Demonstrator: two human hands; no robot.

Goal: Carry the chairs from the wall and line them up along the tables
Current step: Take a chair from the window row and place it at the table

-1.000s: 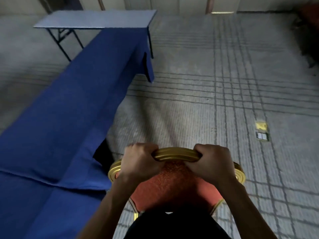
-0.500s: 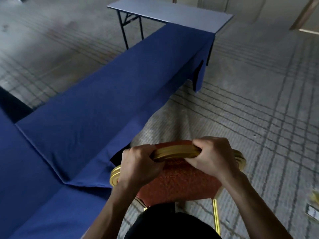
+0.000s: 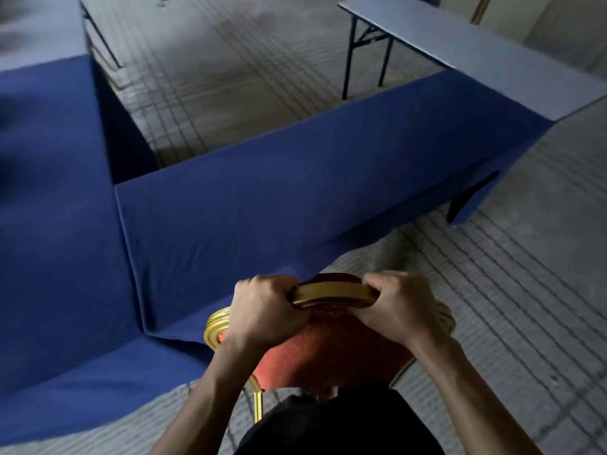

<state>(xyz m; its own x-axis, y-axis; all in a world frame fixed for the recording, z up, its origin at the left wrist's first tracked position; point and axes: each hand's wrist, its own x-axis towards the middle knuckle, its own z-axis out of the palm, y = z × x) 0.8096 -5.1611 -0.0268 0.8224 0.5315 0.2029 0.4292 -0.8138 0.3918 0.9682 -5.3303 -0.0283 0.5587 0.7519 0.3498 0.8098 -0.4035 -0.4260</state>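
A chair with a gold metal frame and red upholstery is directly below me, seen from behind its back. My left hand grips the left part of the gold top rail. My right hand grips the right part of the same rail. The chair's front points at a long table draped in blue cloth, whose hanging edge meets the chair's left side. One gold leg shows beneath the seat; the other legs are hidden.
A second blue-draped table joins the first at a corner on the left. A bare grey folding table with black legs continues the row at top right. Lined carpet floor spreads right of the chair.
The view has swung left, so the blue tables now fill the frame ahead. The chair, held by both hands throughout, has turned with me toward the draped table.
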